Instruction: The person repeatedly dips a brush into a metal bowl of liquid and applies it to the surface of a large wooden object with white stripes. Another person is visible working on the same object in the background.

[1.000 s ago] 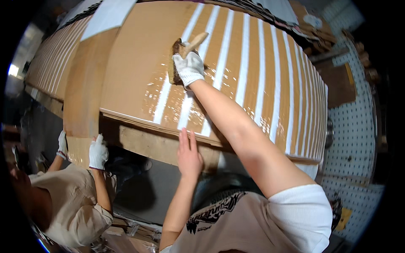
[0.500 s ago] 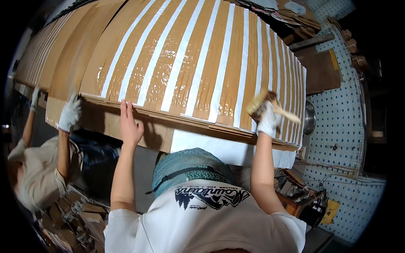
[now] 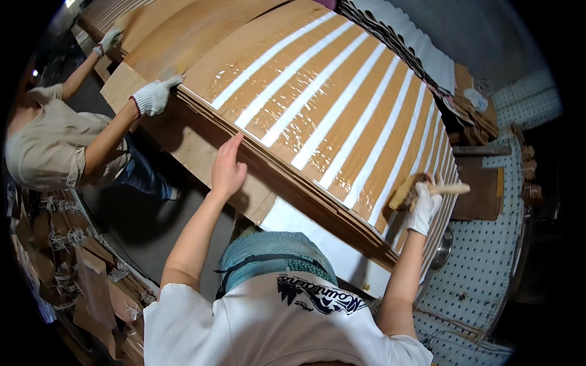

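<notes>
My left hand (image 3: 229, 166) is bare, with its fingers stretched out along the near edge of a stack of brown cardboard sheets (image 3: 287, 174). In my right hand (image 3: 425, 207), which wears a white glove, is a wide bristle brush (image 3: 403, 194) with a pale wooden handle. Its bristles are over the right part of the sheets, at or very near the surface. White strips (image 3: 323, 146) alternate with brown bands across the top, and a wet, glossy film shines on the left and middle ones.
At the left, a co-worker's gloved hands (image 3: 152, 97) are at a brown sheet (image 3: 183, 46) beside the stack. White paper (image 3: 299, 229) lies below the near edge. A metal bowl (image 3: 443, 249) is past the right end. Cardboard scraps (image 3: 91, 274) pile up at lower left.
The whole view has turned, so the stack now slants down to the right. My right hand still grips the brush at the right part; my left hand stays at the near edge.
</notes>
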Demonstrator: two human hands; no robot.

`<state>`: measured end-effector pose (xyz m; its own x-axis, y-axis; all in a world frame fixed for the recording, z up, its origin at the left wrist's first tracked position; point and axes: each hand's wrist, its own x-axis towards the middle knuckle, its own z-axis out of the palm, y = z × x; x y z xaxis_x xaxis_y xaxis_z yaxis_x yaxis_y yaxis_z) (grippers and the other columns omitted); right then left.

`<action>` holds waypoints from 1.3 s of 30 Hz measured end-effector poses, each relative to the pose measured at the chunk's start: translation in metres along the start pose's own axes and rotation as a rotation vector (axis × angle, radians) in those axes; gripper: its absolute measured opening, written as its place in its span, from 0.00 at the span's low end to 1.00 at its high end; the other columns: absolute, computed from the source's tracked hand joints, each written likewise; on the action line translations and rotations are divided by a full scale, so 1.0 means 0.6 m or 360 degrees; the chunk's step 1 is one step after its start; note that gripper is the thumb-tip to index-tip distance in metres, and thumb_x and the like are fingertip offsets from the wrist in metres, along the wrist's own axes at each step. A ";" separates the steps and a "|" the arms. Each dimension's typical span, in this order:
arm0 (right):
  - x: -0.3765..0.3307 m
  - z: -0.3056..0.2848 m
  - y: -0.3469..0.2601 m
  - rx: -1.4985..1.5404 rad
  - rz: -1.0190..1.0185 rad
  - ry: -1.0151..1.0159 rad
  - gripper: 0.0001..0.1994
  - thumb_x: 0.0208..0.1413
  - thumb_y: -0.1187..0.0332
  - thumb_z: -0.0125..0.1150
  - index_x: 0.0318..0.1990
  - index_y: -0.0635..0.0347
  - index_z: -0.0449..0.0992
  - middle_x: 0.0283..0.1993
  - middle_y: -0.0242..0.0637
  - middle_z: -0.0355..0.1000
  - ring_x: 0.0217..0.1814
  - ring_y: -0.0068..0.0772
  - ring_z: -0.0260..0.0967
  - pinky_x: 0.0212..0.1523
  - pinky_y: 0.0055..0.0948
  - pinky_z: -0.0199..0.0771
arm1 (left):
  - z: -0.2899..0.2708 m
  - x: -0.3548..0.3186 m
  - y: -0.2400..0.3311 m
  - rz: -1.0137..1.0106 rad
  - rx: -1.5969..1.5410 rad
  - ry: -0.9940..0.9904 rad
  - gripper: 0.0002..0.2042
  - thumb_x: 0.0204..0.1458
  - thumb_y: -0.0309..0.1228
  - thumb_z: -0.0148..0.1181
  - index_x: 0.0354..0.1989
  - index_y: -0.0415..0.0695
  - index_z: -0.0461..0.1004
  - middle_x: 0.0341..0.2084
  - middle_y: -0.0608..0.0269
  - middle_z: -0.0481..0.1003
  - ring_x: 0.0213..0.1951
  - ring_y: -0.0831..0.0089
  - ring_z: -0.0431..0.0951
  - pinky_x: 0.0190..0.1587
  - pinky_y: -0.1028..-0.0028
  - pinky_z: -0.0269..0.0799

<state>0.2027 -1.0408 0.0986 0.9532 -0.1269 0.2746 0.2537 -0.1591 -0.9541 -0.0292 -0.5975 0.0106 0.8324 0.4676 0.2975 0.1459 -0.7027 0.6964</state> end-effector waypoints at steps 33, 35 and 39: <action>-0.108 0.196 0.001 -0.0664 -0.0551 -0.0627 0.22 0.51 0.67 0.62 0.53 0.64 0.68 0.48 0.42 0.69 0.49 0.38 0.69 0.51 0.34 0.71 | -0.027 0.081 -0.082 -0.0198 0.0386 0.0129 0.35 0.38 0.18 0.51 0.63 0.40 0.59 0.66 0.58 0.56 0.63 0.57 0.62 0.63 0.67 0.62; -0.102 0.129 -0.004 -0.0647 -0.0448 -0.0564 0.21 0.51 0.68 0.62 0.53 0.65 0.68 0.47 0.42 0.69 0.48 0.38 0.70 0.51 0.33 0.71 | -0.020 0.074 -0.096 -0.0150 0.0259 0.0184 0.34 0.39 0.19 0.51 0.62 0.39 0.61 0.65 0.57 0.58 0.63 0.57 0.63 0.63 0.67 0.62; -0.054 0.120 -0.057 -0.1217 -0.0294 -0.0691 0.18 0.53 0.75 0.58 0.53 0.66 0.68 0.41 0.38 0.69 0.41 0.29 0.70 0.44 0.27 0.73 | -0.036 0.074 -0.100 -0.0144 0.0031 0.0283 0.31 0.39 0.19 0.49 0.59 0.38 0.64 0.62 0.52 0.62 0.61 0.54 0.64 0.63 0.67 0.61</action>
<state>0.1753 -0.9611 0.1136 0.9257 0.3220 0.1985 0.3780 -0.7685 -0.5163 -0.0125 -0.5226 -0.0039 0.7079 0.6156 0.3464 0.2277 -0.6631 0.7131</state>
